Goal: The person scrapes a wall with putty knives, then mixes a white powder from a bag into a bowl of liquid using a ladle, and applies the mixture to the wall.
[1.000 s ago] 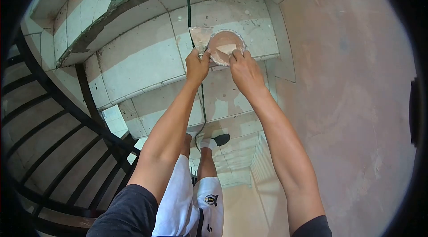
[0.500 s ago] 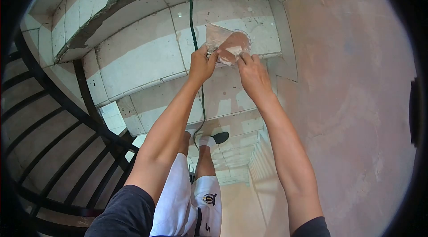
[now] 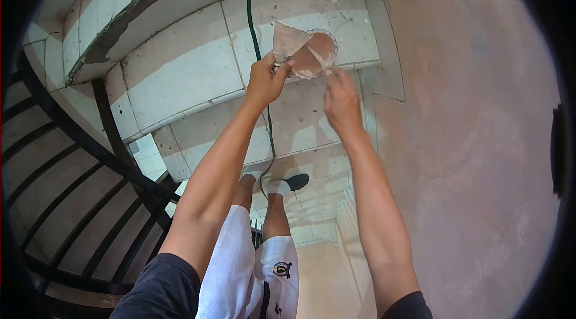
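Observation:
My left hand (image 3: pixel 268 79) is closed at the near left edge of a round, shallow, brownish dish (image 3: pixel 307 61) with a white, crusty rim. Against the dish's left side shows a flat, pale triangular piece (image 3: pixel 289 38), just beyond my left fingers. My right hand (image 3: pixel 342 100) is slightly blurred, fingers pinched together at the dish's near right rim. A pale streak crosses the inside of the dish toward those fingertips; I cannot tell what they hold. Both hands are over the front edge of a white tiled step (image 3: pixel 180 67).
A green cable (image 3: pixel 249 10) runs down across the steps past my left hand and between my legs. A black curved railing (image 3: pixel 90 133) stands on the left. The plastered wall (image 3: pixel 468 139) rises on the right. A higher step has a broken edge (image 3: pixel 129 16).
My right hand has shifted down slightly along the dish's rim, its fingers now blurred. The pale patch inside the dish has become a narrow streak. The whole view has shifted a little.

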### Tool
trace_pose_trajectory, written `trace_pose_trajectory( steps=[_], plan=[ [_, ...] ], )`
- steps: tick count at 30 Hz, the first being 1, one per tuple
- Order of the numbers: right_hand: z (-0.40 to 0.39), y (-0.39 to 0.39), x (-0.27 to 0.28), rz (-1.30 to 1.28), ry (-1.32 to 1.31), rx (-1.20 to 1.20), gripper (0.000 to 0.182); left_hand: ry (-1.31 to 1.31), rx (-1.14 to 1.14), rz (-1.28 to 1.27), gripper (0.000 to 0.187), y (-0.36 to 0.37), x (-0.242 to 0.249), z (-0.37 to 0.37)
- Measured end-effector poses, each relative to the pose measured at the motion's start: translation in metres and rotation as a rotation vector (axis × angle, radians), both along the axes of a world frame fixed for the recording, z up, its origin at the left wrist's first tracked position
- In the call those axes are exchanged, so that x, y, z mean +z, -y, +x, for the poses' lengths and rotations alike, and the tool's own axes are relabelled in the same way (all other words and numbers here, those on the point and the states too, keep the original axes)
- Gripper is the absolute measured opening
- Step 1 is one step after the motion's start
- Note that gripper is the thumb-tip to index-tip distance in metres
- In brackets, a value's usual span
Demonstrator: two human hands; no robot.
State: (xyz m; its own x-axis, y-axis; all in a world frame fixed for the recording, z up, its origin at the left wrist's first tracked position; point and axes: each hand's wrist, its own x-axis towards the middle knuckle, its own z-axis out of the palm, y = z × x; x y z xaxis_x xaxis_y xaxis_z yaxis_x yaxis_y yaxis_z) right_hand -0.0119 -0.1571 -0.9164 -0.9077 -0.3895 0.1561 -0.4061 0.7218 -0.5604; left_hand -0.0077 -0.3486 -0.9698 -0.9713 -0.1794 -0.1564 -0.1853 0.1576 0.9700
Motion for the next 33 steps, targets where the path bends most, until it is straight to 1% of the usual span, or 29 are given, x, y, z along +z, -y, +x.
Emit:
trace_pose_trajectory(
  steps=[2, 3, 5, 7, 9, 11, 13, 15, 17, 18, 20, 23, 24, 25, 27, 28, 30, 31, 33],
  plan=[
    [0.014, 0.014, -0.013, -0.053, 0.046, -0.021, 0.034, 0.002, -0.020, -0.015, 0.024, -0.004, 0.003, 0.002],
    [0.021, 0.018, -0.011, -0.050, 0.049, -0.026, 0.034, -0.003, -0.010, 0.010, 0.024, -0.007, 0.003, 0.002],
    [0.027, 0.022, -0.003, -0.235, 0.211, -0.104, 0.033, -0.010, -0.002, 0.038, 0.024, -0.012, 0.004, 0.002],
    [0.021, 0.014, 0.005, -0.258, 0.215, -0.146, 0.032, -0.004, 0.035, 0.024, 0.028, -0.008, 0.000, 0.005],
    [0.015, 0.010, 0.003, -0.276, 0.220, -0.189, 0.032, -0.005, 0.026, 0.043, 0.028, -0.006, -0.004, 0.006],
    [0.006, 0.010, -0.004, -0.154, -0.020, -0.167, 0.027, -0.006, 0.011, 0.064, 0.028, -0.009, -0.007, 0.008],
    [0.015, 0.016, -0.014, -0.152, 0.018, -0.144, 0.027, 0.020, 0.003, 0.130, 0.018, -0.010, -0.006, 0.008],
    [0.019, 0.015, -0.015, -0.155, 0.052, -0.118, 0.027, 0.009, 0.001, 0.109, 0.018, -0.009, -0.007, 0.007],
    [0.024, 0.007, -0.010, -0.328, 0.147, -0.130, 0.025, 0.004, 0.004, 0.088, 0.018, -0.006, -0.011, 0.008],
    [0.023, 0.003, -0.008, -0.331, 0.150, -0.131, 0.025, 0.006, 0.001, 0.079, 0.021, -0.004, -0.015, 0.008],
    [0.015, -0.008, -0.003, -0.258, 0.093, -0.173, 0.024, 0.005, -0.006, 0.070, 0.024, 0.000, -0.021, 0.008],
    [0.007, -0.016, -0.019, -0.203, -0.019, -0.174, 0.026, 0.025, -0.023, 0.045, 0.023, 0.001, -0.024, 0.009],
    [0.007, -0.018, -0.023, -0.167, -0.070, -0.170, 0.026, 0.020, -0.007, 0.086, 0.022, 0.000, -0.023, 0.010],
    [0.010, -0.018, -0.028, -0.169, -0.066, -0.172, 0.026, 0.017, 0.010, 0.126, 0.021, -0.002, -0.021, 0.011],
    [0.020, -0.020, -0.037, -0.089, 0.058, -0.221, 0.026, 0.009, 0.025, 0.155, 0.020, -0.005, -0.020, 0.013],
    [0.026, -0.020, -0.043, -0.088, 0.062, -0.223, 0.026, -0.007, 0.042, 0.186, 0.019, -0.006, -0.019, 0.014],
    [0.037, -0.017, -0.047, -0.192, 0.085, -0.227, 0.026, 0.006, 0.048, 0.183, 0.018, -0.007, -0.021, 0.016],
    [0.042, -0.013, -0.045, -0.192, 0.087, -0.228, 0.026, 0.015, 0.056, 0.179, 0.018, -0.005, -0.023, 0.017],
    [0.050, -0.007, -0.040, -0.363, 0.292, -0.314, 0.027, 0.003, 0.058, 0.187, 0.018, -0.005, -0.026, 0.022]
  ],
)
